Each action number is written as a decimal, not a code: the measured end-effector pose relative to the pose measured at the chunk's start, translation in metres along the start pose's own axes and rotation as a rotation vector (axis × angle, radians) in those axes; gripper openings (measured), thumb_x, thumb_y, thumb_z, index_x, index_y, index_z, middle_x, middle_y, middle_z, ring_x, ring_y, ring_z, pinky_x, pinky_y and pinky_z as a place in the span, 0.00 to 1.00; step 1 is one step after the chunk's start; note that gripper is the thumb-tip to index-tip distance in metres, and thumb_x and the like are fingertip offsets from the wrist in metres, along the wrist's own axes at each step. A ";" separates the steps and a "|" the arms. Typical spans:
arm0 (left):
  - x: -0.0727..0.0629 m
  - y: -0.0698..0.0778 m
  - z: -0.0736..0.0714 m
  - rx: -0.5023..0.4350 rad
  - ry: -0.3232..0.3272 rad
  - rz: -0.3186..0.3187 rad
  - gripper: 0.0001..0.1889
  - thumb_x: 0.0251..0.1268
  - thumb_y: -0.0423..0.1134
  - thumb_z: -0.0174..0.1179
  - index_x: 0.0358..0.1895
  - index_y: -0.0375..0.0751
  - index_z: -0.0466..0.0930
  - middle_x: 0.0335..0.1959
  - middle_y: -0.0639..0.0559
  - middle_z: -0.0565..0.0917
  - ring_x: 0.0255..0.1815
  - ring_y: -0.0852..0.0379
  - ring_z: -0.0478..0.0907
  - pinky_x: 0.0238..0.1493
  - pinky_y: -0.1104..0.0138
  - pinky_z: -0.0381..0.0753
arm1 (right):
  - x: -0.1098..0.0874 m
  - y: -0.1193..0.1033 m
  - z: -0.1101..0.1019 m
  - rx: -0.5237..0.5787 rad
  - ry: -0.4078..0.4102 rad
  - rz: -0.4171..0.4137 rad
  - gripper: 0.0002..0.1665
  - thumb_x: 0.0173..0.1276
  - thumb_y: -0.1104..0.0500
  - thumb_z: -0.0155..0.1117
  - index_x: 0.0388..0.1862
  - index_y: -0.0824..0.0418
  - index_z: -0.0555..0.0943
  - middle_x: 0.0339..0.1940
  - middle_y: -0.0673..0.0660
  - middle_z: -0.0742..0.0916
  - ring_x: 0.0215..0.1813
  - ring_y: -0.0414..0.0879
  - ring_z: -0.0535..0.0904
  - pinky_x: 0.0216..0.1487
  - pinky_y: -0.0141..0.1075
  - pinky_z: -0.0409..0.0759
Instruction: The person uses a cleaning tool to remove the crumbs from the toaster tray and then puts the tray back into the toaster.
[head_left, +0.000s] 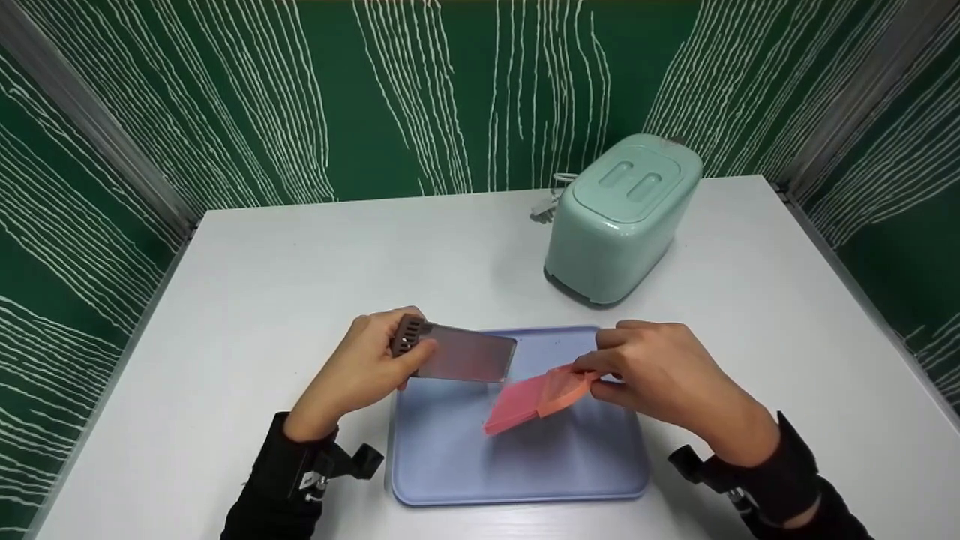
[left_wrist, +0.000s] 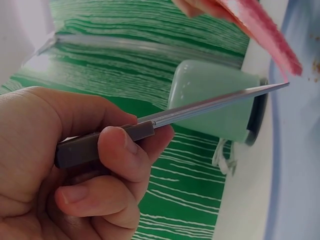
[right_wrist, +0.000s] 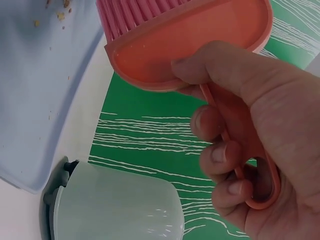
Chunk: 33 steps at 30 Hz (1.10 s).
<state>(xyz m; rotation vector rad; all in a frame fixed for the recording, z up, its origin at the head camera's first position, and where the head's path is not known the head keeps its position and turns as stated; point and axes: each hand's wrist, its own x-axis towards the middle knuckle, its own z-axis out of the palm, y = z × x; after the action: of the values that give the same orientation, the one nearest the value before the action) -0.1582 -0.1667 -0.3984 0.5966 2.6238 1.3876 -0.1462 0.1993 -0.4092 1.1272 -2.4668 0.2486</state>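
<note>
Pink brush, one metal tray

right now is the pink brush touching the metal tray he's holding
Cannot tell. In the head view the pink brush bristles end right at the metal tray edge; the left wrist view shows the bristle tips close above that edge, contact unclear.

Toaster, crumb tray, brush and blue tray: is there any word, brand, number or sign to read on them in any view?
None can be read.
Toaster: plain mint shell, no mark shown.
Crumb tray in the left hand: bare metal, no print.
Brush in the right hand: plain pink plastic.
Blue tray: only crumbs, no text.
</note>
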 end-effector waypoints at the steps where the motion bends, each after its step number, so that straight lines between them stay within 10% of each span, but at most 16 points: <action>1: 0.000 0.000 0.000 0.001 0.004 0.002 0.07 0.76 0.37 0.65 0.36 0.44 0.79 0.20 0.54 0.78 0.15 0.48 0.81 0.23 0.69 0.77 | 0.000 0.000 -0.001 0.007 -0.002 -0.002 0.19 0.45 0.60 0.89 0.37 0.43 0.95 0.22 0.41 0.78 0.26 0.36 0.71 0.23 0.29 0.68; 33: 0.000 0.003 0.000 0.041 -0.011 0.050 0.05 0.77 0.37 0.64 0.38 0.45 0.80 0.22 0.54 0.79 0.15 0.61 0.78 0.22 0.69 0.78 | 0.003 -0.005 0.004 -0.074 0.005 0.021 0.23 0.42 0.56 0.95 0.40 0.46 0.95 0.24 0.46 0.82 0.28 0.42 0.78 0.23 0.34 0.76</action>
<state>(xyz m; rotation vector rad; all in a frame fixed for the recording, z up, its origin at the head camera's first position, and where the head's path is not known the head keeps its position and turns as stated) -0.1570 -0.1651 -0.3964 0.6784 2.6522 1.3422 -0.1457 0.1922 -0.4116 1.0696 -2.4636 0.1638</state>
